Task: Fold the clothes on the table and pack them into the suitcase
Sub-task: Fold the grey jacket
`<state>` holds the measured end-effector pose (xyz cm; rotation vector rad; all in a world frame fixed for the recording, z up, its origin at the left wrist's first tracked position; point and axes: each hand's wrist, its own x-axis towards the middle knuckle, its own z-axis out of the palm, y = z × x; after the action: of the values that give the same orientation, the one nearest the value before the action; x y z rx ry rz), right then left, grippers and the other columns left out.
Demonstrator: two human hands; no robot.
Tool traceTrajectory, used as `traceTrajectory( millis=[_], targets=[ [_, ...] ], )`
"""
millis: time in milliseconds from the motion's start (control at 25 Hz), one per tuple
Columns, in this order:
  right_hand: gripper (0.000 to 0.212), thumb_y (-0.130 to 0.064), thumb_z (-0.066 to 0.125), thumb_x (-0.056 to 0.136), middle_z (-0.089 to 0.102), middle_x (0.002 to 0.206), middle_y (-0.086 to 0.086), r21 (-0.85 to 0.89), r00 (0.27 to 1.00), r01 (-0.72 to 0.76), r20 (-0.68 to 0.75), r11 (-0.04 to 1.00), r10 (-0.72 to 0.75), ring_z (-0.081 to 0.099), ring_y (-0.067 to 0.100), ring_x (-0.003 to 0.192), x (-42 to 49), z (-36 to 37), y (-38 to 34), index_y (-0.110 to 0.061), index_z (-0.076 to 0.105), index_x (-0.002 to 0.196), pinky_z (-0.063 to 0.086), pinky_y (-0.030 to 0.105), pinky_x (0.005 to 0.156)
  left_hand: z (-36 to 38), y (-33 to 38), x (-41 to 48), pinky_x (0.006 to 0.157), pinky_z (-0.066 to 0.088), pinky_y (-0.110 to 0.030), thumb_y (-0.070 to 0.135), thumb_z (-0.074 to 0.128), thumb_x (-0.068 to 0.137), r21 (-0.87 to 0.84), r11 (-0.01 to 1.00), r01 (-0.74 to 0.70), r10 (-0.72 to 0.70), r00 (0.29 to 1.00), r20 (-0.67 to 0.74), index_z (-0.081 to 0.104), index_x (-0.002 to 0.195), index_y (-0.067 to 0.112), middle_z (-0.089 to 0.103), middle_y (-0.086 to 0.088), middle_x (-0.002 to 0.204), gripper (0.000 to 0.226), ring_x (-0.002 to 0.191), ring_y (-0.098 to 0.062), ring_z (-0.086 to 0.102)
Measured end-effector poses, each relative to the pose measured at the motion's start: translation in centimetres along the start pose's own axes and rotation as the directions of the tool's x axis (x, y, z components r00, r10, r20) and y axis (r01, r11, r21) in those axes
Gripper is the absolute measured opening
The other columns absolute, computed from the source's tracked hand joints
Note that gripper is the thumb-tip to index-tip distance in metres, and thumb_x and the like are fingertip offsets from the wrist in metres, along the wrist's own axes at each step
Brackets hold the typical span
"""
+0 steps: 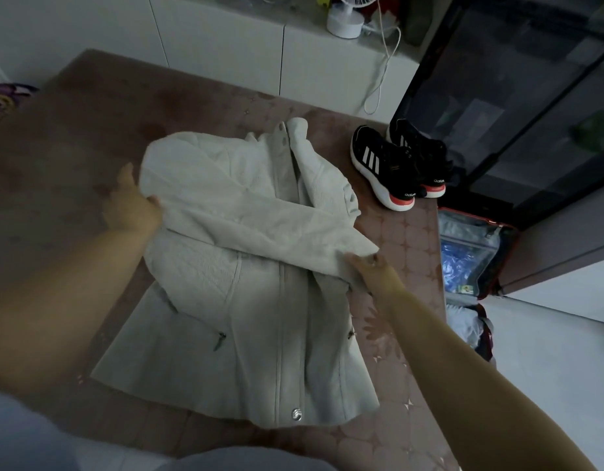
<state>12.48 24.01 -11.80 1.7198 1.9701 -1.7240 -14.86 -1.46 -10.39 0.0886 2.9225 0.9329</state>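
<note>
A pale jacket (259, 266) lies on the patterned pink table (405, 385), one sleeve folded across. The left hand (132, 205) and right hand (378, 270) pinch that sleeve's ends. Black sneakers (392, 164) sit beyond — the open suitcase (470, 246) on the floor to the right, white cabinets (225, 45) behind.

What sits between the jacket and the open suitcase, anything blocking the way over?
Nothing visible blocks it. The jacket lies on the table, both hands gripping its folded sleeve. The suitcase lies open past the table's right edge. The sneakers stand further back, off the direct path.
</note>
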Motion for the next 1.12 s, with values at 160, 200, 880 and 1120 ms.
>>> traceTrajectory(
  millis=[160,200,880,1120],
  targets=[
    [0.051,-0.017,0.064,0.086,0.054,0.121,0.004,-0.026,0.978,0.200,-0.048,0.979,-0.201,0.055,0.019,0.096,0.6,3.0,-2.4,-0.012,0.041,0.132,0.043,0.021,0.062,0.4,6.2,-1.3,0.106,0.029,-0.045,0.032,0.066,0.083,0.157,0.964,-0.213,0.196,0.973,0.117,0.024,0.144,0.016,0.042,-0.017,0.141,0.076,0.129,-0.039,0.037],
    [0.041,-0.014,0.055,0.090,0.055,0.116,0.003,-0.208,0.948,0.294,-0.056,0.933,-0.312,0.057,0.020,0.096,0.4,4.0,-3.2,-0.012,0.043,0.129,0.042,0.022,0.067,1.2,8.6,-1.9,0.103,0.034,-0.042,0.034,0.066,0.083,0.101,0.926,-0.363,0.343,0.923,0.173,0.034,0.140,0.016,0.050,-0.012,0.135,0.067,0.124,-0.036,0.044],
    [0.022,-0.021,0.043,0.098,0.057,0.075,-0.002,-0.099,0.968,0.239,-0.060,0.966,-0.245,0.053,0.008,0.060,2.9,-1.3,-3.3,-0.010,0.060,0.108,0.038,0.012,0.045,8.5,13.0,-5.0,0.079,0.048,-0.038,0.020,0.069,0.082,-0.312,0.887,-0.340,0.430,0.853,0.294,0.057,0.078,0.024,0.060,0.009,0.074,0.012,0.077,-0.020,0.061],
    [0.032,-0.034,0.049,0.095,0.064,0.086,0.008,0.302,0.974,-0.109,0.222,0.947,0.041,0.062,0.021,0.077,4.1,5.4,-7.2,-0.008,0.057,0.111,0.054,0.035,0.072,2.3,7.2,-5.2,0.060,0.044,-0.005,0.005,0.061,0.087,-0.582,0.801,-0.141,0.350,0.899,0.264,0.057,0.083,0.024,0.062,0.010,0.081,0.020,0.064,0.011,0.058]
  ],
)
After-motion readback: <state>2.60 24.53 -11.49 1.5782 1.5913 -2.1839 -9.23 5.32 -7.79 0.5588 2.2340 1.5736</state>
